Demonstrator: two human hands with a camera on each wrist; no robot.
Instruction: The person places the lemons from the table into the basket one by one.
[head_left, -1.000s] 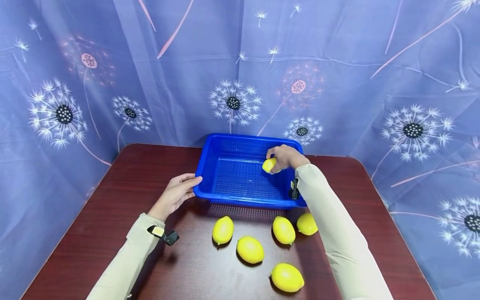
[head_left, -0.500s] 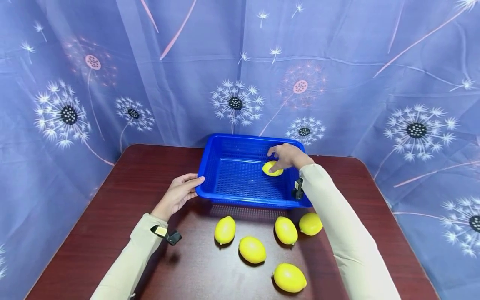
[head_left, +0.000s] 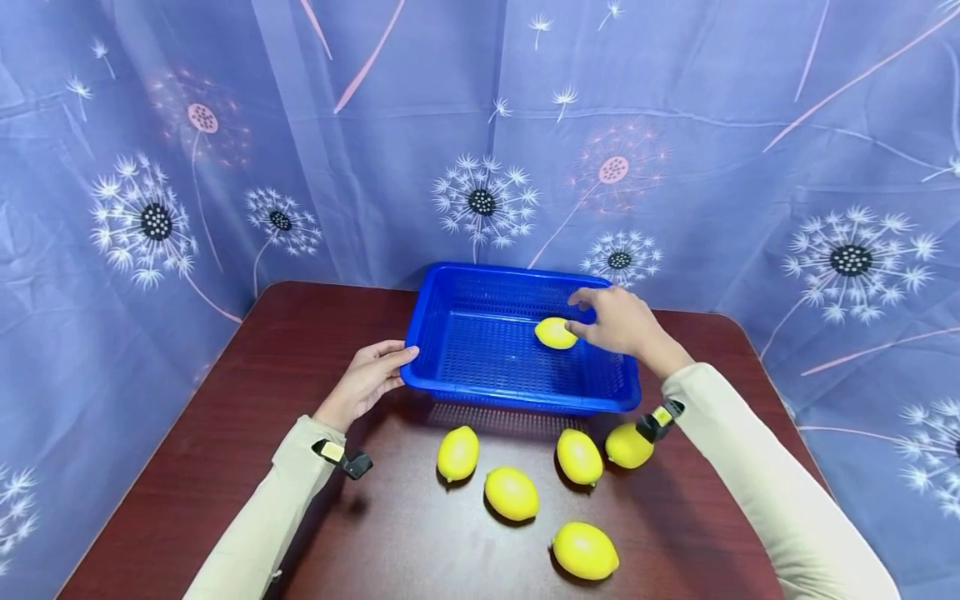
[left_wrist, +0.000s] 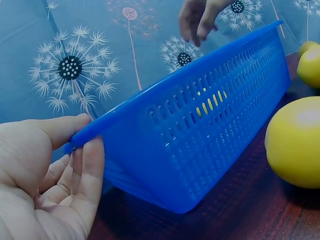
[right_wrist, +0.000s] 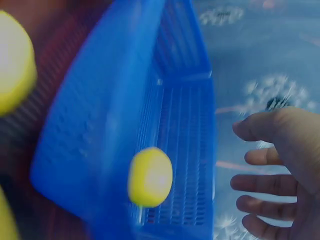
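Note:
A blue plastic basket (head_left: pixel 517 398) with slotted walls stands at the back of the table. One lemon (head_left: pixel 555 333) lies inside it, right of the middle; through the slots in the left wrist view, bits of yellow show. My left hand (head_left: pixel 367 379) grips the basket's left front corner, thumb over the rim (left_wrist: pixel 95 125) and fingers beneath. Over the basket's right side is my right hand (head_left: pixel 618 321), fingers spread and holding nothing. The right wrist view shows that hand (right_wrist: pixel 285 175) apart from the lemon (right_wrist: pixel 150 177).
Several lemons lie on the dark red table (head_left: pixel 300 333) in front of the basket, among them a lemon (head_left: pixel 457 454) at the left and a lemon (head_left: pixel 585 550) nearest me. A blue dandelion-print curtain (head_left: pixel 360 167) hangs right behind the table.
My right hand has let go of the lemon, which now rests in the basket, and has drawn up and to the right. My left hand keeps its grip on the corner.

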